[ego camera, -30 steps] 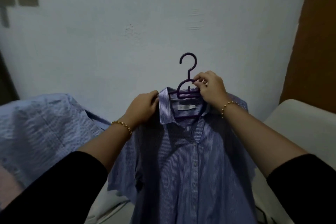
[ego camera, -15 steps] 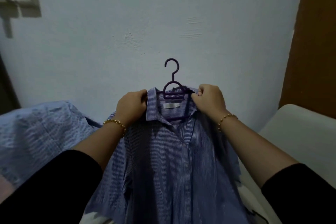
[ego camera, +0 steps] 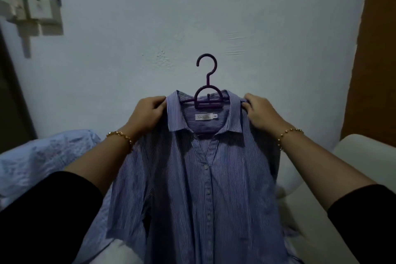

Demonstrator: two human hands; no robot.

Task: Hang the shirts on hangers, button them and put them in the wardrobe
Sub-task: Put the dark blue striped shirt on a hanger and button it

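A blue-and-white striped shirt (ego camera: 205, 188) hangs in front of me on a purple plastic hanger (ego camera: 207, 83), whose hook sticks up above the collar. My left hand (ego camera: 147, 113) grips the shirt's left shoulder beside the collar. My right hand (ego camera: 260, 113) grips the right shoulder at the collar's other side. The placket runs down the middle with several buttons showing; the neck is open in a V. The hanger's arms are hidden inside the shirt.
A pale wall (ego camera: 192, 17) stands straight ahead. A light blue crumpled garment (ego camera: 42, 161) lies at the left. A white cushioned surface (ego camera: 364, 163) is at the right, with a brown wooden panel (ego camera: 377, 49) behind it. A switch box (ego camera: 34, 6) hangs at the upper left.
My right hand has left the hanger's neck and moved out to the shirt's right shoulder. My left hand slid outward too. The shirt now hangs squarer and spread wider.
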